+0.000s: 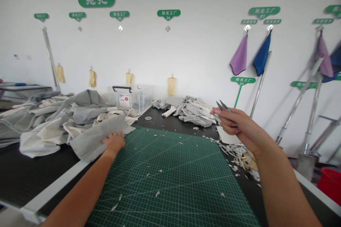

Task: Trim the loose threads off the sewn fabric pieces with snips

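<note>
My left hand reaches to the pile on the left, its fingers closed on the edge of a grey fabric piece. That piece lies over the front of a heap of grey and off-white fabric. My right hand is raised above the right side of the green cutting mat, wrapped round small thread snips. The snips' two pointed blades stick out above the fingers, a little apart; their handles are mostly hidden in the palm. Small white scraps are scattered on the mat.
Behind the mat stand a clear plastic box and a second fabric pile. White offcuts and gold-handled scissors lie along the right edge. Mop poles lean on the wall; a red bucket is at far right.
</note>
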A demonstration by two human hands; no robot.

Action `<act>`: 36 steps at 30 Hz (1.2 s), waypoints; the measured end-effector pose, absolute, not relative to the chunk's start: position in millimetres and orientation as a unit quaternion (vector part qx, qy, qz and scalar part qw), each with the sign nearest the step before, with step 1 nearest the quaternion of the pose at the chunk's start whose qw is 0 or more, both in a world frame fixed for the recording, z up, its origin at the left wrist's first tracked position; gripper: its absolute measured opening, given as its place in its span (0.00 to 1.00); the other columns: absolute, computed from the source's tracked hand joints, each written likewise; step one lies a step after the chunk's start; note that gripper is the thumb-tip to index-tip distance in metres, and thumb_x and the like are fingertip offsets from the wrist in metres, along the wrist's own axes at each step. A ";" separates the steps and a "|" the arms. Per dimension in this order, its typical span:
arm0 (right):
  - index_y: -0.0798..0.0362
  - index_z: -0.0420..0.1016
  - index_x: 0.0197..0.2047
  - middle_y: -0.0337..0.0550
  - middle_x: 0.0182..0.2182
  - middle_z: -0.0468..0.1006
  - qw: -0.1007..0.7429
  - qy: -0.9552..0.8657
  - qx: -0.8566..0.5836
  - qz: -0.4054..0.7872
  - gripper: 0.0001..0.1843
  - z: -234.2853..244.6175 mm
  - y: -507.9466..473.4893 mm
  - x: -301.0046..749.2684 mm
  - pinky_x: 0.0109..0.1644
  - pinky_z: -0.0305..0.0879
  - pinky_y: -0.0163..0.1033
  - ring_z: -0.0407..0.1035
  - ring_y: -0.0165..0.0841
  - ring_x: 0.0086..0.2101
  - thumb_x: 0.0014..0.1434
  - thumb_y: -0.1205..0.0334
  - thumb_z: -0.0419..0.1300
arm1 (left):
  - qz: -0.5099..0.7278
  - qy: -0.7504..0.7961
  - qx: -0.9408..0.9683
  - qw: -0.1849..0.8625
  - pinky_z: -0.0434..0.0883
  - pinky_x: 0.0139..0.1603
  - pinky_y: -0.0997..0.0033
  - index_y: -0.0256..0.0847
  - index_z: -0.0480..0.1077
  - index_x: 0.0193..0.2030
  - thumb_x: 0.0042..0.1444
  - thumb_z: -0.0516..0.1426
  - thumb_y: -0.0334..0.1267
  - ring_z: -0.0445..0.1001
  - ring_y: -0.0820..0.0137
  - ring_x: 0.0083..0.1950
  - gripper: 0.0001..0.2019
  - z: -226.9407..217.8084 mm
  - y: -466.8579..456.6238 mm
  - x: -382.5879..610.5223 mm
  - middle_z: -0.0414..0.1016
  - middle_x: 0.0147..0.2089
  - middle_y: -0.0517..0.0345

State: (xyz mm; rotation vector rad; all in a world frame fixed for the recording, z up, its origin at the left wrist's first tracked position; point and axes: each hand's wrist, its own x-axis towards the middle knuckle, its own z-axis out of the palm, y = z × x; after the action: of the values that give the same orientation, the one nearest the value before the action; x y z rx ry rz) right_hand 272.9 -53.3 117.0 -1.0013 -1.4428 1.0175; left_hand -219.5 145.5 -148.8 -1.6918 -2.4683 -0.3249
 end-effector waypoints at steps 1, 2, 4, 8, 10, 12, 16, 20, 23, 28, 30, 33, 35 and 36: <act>0.58 0.77 0.46 0.27 0.22 0.43 0.526 -0.605 -0.419 0.426 0.18 115.9 -51.3 273.6 0.22 0.30 0.34 0.37 0.21 0.20 0.60 0.52 0.68 | -0.113 -0.822 -0.554 0.070 0.56 0.55 0.22 0.37 0.66 0.66 0.68 0.41 0.42 0.62 0.32 0.65 0.26 -149.9 144.5 -215.9 0.65 0.64 0.28; 0.58 0.77 0.46 0.27 0.22 0.43 0.523 -0.606 -0.420 0.427 0.18 114.9 -49.4 273.9 0.22 0.30 0.35 0.37 0.22 0.20 0.60 0.52 0.68 | -0.120 -0.825 -0.546 0.078 0.56 0.56 0.24 0.36 0.66 0.66 0.68 0.41 0.42 0.61 0.31 0.65 0.26 -150.0 143.1 -211.3 0.65 0.64 0.27; 0.58 0.77 0.46 0.27 0.22 0.43 0.517 -0.609 -0.426 0.424 0.19 112.9 -46.0 273.2 0.22 0.30 0.35 0.36 0.22 0.20 0.61 0.51 0.67 | -0.134 -0.822 -0.543 0.111 0.56 0.57 0.26 0.33 0.65 0.67 0.68 0.43 0.43 0.60 0.31 0.66 0.27 -147.6 139.6 -198.8 0.64 0.65 0.26; 0.57 0.77 0.44 0.27 0.22 0.43 0.503 -0.615 -0.444 0.414 0.19 109.4 -40.6 267.9 0.22 0.30 0.35 0.37 0.22 0.21 0.60 0.49 0.67 | -0.171 -0.777 -0.581 0.171 0.54 0.60 0.28 0.26 0.63 0.67 0.68 0.45 0.42 0.60 0.34 0.66 0.27 -132.8 131.8 -163.0 0.64 0.64 0.23; 0.57 0.77 0.44 0.27 0.22 0.43 0.492 -0.618 -0.456 0.409 0.19 106.3 -36.7 264.9 0.22 0.30 0.35 0.37 0.22 0.21 0.60 0.49 0.67 | -0.181 -0.747 -0.620 0.161 0.57 0.61 0.30 0.25 0.62 0.67 0.69 0.44 0.42 0.62 0.37 0.64 0.27 -123.3 128.8 -142.0 0.65 0.64 0.24; 0.57 0.76 0.44 0.27 0.22 0.44 0.479 -0.624 -0.470 0.401 0.20 100.9 -30.1 262.7 0.22 0.30 0.35 0.38 0.23 0.20 0.59 0.48 0.67 | -0.184 -0.710 -0.667 0.131 0.60 0.61 0.36 0.26 0.62 0.67 0.69 0.44 0.43 0.64 0.41 0.64 0.27 -115.0 127.0 -120.5 0.66 0.63 0.27; 0.56 0.77 0.42 0.28 0.20 0.46 0.430 -0.638 -0.502 0.394 0.21 78.4 -3.5 262.5 0.21 0.32 0.34 0.40 0.22 0.19 0.61 0.44 0.63 | -0.190 -0.634 -0.747 0.054 0.64 0.62 0.48 0.31 0.64 0.65 0.70 0.46 0.44 0.68 0.49 0.63 0.24 -106.3 127.2 -80.8 0.70 0.60 0.33; 0.55 0.75 0.35 0.28 0.19 0.48 0.361 -0.643 -0.535 0.411 0.24 40.3 38.5 267.9 0.20 0.35 0.33 0.43 0.22 0.17 0.61 0.40 0.60 | -0.194 -0.590 -0.783 0.031 0.64 0.63 0.55 0.35 0.65 0.64 0.70 0.47 0.45 0.68 0.54 0.64 0.22 -107.5 130.6 -52.6 0.72 0.60 0.38; 0.54 0.73 0.33 0.28 0.18 0.50 0.309 -0.647 -0.568 0.403 0.23 8.4 69.0 271.8 0.19 0.39 0.32 0.46 0.23 0.16 0.62 0.40 0.58 | -0.197 -0.563 -0.803 0.010 0.64 0.65 0.57 0.36 0.65 0.65 0.69 0.49 0.44 0.68 0.56 0.65 0.22 -110.2 133.7 -38.3 0.72 0.61 0.40; 0.55 0.74 0.33 0.30 0.16 0.55 0.265 -0.665 -0.618 0.325 0.19 -37.5 99.4 264.1 0.21 0.48 0.32 0.54 0.26 0.17 0.64 0.49 0.54 | -0.286 -0.478 -0.819 -0.137 0.66 0.64 0.62 0.40 0.70 0.60 0.68 0.50 0.42 0.73 0.61 0.60 0.18 -110.0 136.0 -8.2 0.75 0.59 0.47; 0.55 0.76 0.34 0.31 0.16 0.58 0.264 -0.674 -0.613 0.316 0.19 -51.4 106.9 256.7 0.23 0.50 0.32 0.57 0.27 0.18 0.64 0.49 0.54 | -0.309 -0.435 -0.817 -0.222 0.70 0.60 0.65 0.41 0.71 0.57 0.68 0.49 0.43 0.76 0.64 0.56 0.17 -108.3 135.1 7.4 0.78 0.55 0.51; 0.54 0.78 0.35 0.35 0.19 0.66 0.274 -0.685 -0.613 0.283 0.19 -65.7 122.0 251.7 0.28 0.54 0.32 0.62 0.29 0.23 0.63 0.48 0.55 | -0.310 -0.404 -0.822 -0.254 0.71 0.56 0.66 0.42 0.73 0.55 0.67 0.50 0.44 0.77 0.64 0.52 0.17 -107.8 134.4 26.5 0.79 0.52 0.52; 0.53 0.79 0.36 0.38 0.25 0.73 0.288 -0.682 -0.626 0.245 0.16 -71.0 136.9 257.1 0.32 0.56 0.32 0.66 0.31 0.29 0.61 0.49 0.58 | -0.312 -0.406 -0.826 -0.235 0.71 0.55 0.64 0.42 0.73 0.53 0.66 0.51 0.43 0.77 0.63 0.51 0.15 -110.7 136.6 32.6 0.80 0.50 0.51; 0.53 0.79 0.38 0.39 0.29 0.76 0.295 -0.676 -0.637 0.225 0.15 -72.8 145.6 262.7 0.34 0.57 0.33 0.68 0.32 0.32 0.61 0.50 0.58 | -0.314 -0.410 -0.825 -0.231 0.71 0.55 0.64 0.42 0.74 0.51 0.66 0.52 0.42 0.77 0.63 0.50 0.14 -113.3 138.7 33.6 0.80 0.48 0.52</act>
State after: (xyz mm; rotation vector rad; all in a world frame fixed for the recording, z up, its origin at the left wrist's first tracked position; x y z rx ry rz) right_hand 262.7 145.6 -72.8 -1.6956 -1.7990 0.5990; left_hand 33.6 138.7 -113.3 -3.0574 -1.5203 -1.1652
